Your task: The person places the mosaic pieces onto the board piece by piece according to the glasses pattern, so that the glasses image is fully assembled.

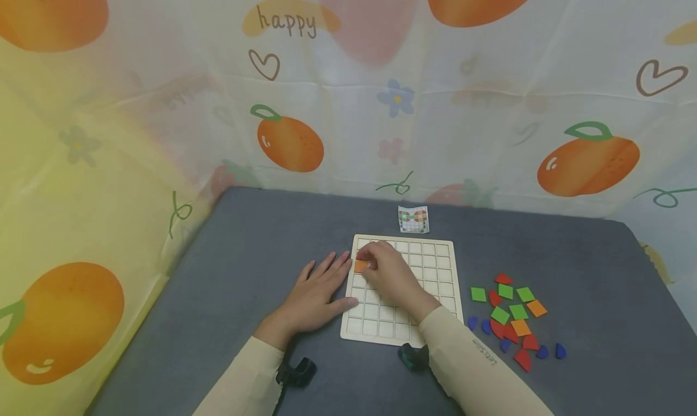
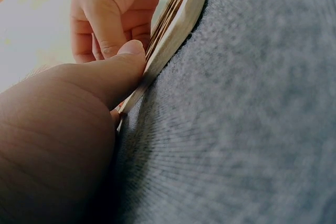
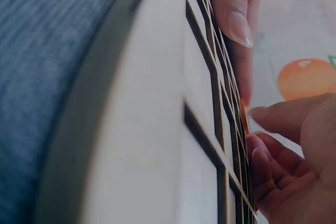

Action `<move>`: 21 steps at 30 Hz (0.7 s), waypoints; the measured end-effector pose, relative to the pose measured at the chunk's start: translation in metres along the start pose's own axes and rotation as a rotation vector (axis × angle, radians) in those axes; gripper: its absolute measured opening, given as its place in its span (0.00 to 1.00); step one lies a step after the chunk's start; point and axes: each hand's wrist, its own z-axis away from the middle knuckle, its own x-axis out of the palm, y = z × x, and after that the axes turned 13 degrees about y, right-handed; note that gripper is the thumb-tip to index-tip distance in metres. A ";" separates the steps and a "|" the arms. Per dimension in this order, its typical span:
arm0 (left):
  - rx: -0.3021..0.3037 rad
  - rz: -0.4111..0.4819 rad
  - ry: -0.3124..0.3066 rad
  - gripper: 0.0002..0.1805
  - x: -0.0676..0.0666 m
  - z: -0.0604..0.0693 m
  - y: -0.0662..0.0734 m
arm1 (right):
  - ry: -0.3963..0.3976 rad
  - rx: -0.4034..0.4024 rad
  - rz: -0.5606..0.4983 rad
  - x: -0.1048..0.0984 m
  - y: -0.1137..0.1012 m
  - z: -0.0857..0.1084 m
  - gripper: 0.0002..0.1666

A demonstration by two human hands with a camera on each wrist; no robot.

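On the table (image 1: 261,234), the left hand (image 1: 316,301) lies flat, fingers spread, just beside an orange square tile (image 1: 360,266) at the left column of the gridded wooden board (image 1: 430,262), pinched by the right hand (image 1: 391,276), whose sleeve (image 1: 474,352) covers the near right corner, beside loose green squares (image 1: 505,291), red wedges (image 1: 530,341) and blue half-circles (image 1: 561,351).

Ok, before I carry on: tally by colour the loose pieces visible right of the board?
Green squares: 5
Red pieces: 6
Blue pieces: 5
Orange squares: 2
Total: 18
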 end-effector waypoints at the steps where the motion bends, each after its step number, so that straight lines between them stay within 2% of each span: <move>1: 0.001 0.001 0.000 0.49 0.000 0.000 0.000 | 0.003 0.001 -0.005 0.000 0.000 0.000 0.15; 4: 0.006 0.003 0.001 0.49 -0.001 0.000 0.000 | 0.014 0.008 -0.036 0.000 0.002 0.001 0.13; 8: 0.010 0.003 0.003 0.49 -0.001 0.000 0.000 | 0.016 0.040 -0.134 -0.005 0.003 0.002 0.13; 16: -0.005 -0.001 0.009 0.49 -0.001 0.000 0.003 | -0.014 0.146 -0.355 -0.024 0.006 0.007 0.29; 21: -0.013 0.003 0.021 0.49 0.001 0.000 0.002 | -0.025 0.171 -0.495 -0.040 0.008 0.010 0.32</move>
